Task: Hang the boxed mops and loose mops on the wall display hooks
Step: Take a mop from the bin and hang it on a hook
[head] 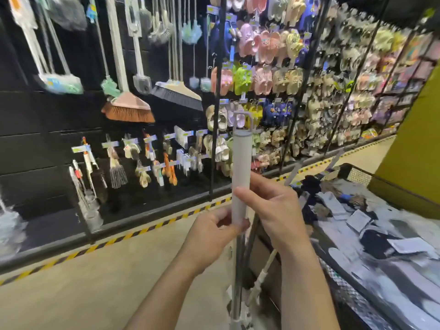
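Mop (241, 163) upright at centre, handle loop on top, well short of the wall (59, 129). Left hand (214, 236) pinches the grip's base; right hand (271, 208) wraps it. Risk: lower rods swing, snag the cart (352, 173).

Pale grey mop handle (241, 167), orange-bristled broom (128, 108), black wall panel (35, 129), yellow-and-black striped floor edging (133, 233)
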